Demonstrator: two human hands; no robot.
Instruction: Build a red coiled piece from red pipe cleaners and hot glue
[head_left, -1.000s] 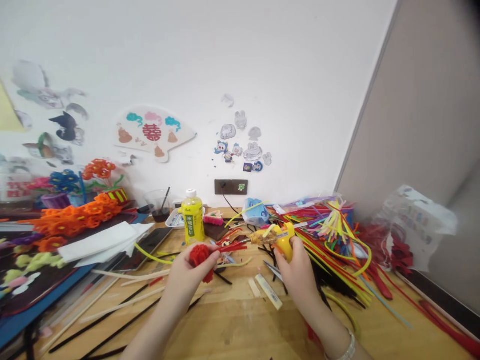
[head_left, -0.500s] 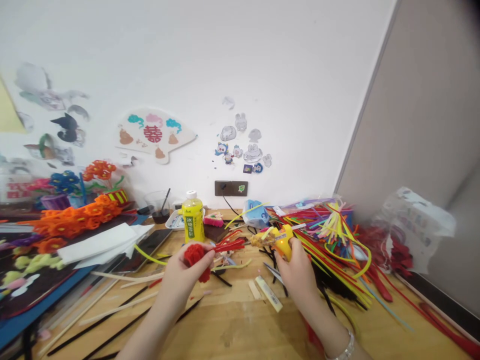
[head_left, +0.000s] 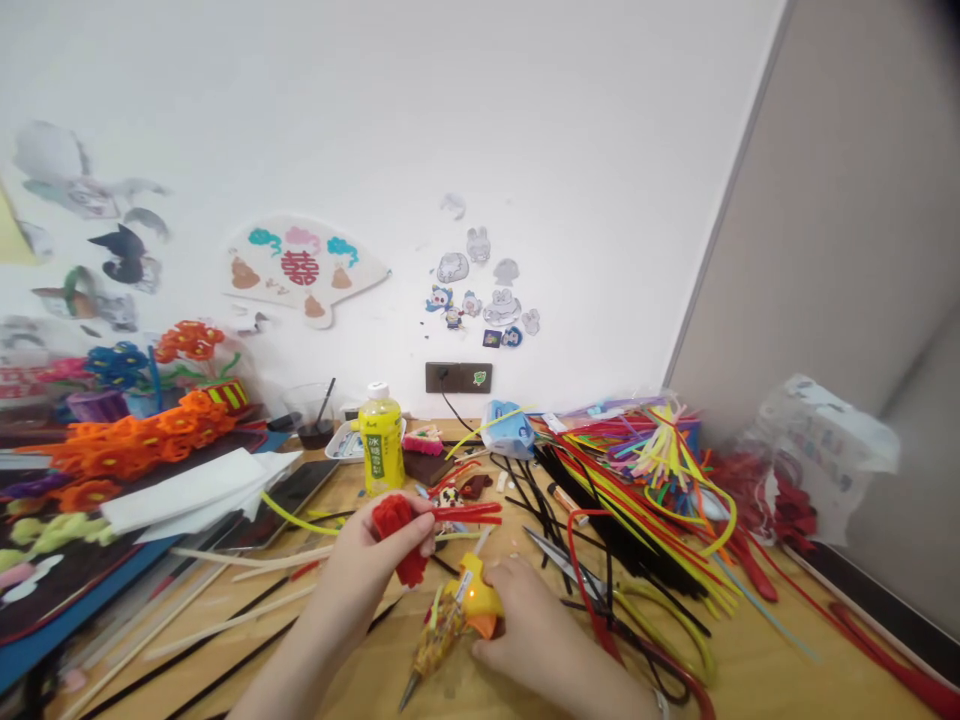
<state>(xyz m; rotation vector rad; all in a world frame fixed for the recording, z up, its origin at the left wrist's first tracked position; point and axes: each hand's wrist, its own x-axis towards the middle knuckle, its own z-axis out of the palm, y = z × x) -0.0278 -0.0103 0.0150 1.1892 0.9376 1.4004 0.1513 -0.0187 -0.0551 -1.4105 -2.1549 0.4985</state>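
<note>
My left hand (head_left: 382,545) is closed around a red fuzzy pipe-cleaner piece (head_left: 397,530). Red stems (head_left: 476,513) stick out of it past my fingers to the right. In my right hand (head_left: 536,625) is a yellow hot glue gun (head_left: 472,590), low over the table front. Its nozzle points down and left, toward me, and a small orange light glows on its body. A pale glue stick shows at the gun's rear end. The fingers on the far side of the handle are partly hidden.
Scissors (head_left: 566,560) lie right of the glue gun among black pipe cleaners (head_left: 630,520). A yellow drink bottle (head_left: 381,440) stands behind my left hand. Colourful pipe cleaners (head_left: 667,460) pile up at right; orange pipe-cleaner flowers (head_left: 150,435) and white paper (head_left: 187,490) lie left.
My right hand has brought the glue gun down and toward me, and its nozzle has swung from pointing left to down-left. My left hand still holds the red piece, its stems now apart from the nozzle.
</note>
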